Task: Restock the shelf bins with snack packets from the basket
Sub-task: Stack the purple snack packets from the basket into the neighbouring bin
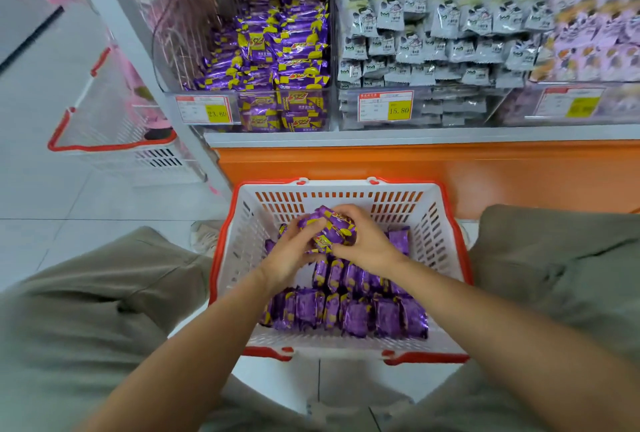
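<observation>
A white basket with a red rim [450,234] sits on the floor between my knees. Inside lie several purple and yellow snack packets [349,314], stood in rows. My left hand [294,255] and my right hand [367,241] meet over the far part of the basket, both closed around a bunch of the same purple packets [332,231]. Above, on the shelf, a clear bin [270,51] holds more of these purple packets, piled high toward its right side.
A bin of grey-white packets [433,37] and a bin of pale purple packets [595,33] stand to the right. Price tags [386,105] hang on the bin fronts. An orange shelf base [415,165] lies behind the basket. Another white basket [114,120] stands at the left.
</observation>
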The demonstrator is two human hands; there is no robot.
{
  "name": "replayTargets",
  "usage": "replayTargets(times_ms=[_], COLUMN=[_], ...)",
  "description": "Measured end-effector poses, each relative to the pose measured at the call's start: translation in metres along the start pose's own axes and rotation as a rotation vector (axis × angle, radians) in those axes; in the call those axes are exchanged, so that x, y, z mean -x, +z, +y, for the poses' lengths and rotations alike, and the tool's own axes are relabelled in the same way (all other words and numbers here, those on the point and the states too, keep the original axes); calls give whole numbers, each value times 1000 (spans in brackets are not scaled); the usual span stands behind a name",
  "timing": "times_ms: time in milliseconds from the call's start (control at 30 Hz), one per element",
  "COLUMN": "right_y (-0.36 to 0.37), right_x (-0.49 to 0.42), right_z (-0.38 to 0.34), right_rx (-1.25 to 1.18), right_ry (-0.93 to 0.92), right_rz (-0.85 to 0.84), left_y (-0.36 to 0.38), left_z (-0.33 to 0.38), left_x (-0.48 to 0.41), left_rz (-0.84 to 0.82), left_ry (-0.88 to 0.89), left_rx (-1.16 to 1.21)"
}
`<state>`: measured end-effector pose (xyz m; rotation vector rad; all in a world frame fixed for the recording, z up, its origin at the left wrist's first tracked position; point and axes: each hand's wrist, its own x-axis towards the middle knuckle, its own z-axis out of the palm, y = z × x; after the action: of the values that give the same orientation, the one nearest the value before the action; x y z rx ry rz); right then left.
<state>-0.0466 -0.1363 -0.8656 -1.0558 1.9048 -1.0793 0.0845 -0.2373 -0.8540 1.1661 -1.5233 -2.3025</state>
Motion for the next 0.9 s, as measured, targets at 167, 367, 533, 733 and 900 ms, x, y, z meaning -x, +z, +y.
replayTargets(times_ms=[167, 367, 533, 733, 900], right_y=[-4, -6, -10, -25, -37], right_x=[3, 9, 12, 14, 10], right_z=[-17, -29, -42, -73, -114], right_rx=[67, 69, 55, 59, -53], right_ry=[-129, -152, -178, -178, -199], right_rz=[-7, -39, -16, -20, -15], left_y=[10, 12, 16, 13, -3], left_z=[8, 16, 31, 66, 102], left_x=[7, 16, 27, 50, 73], left_rz=[148, 152, 126, 90, 58], left_ry=[64, 3, 35, 130, 310], left_rx=[65, 176, 76, -213, -481])
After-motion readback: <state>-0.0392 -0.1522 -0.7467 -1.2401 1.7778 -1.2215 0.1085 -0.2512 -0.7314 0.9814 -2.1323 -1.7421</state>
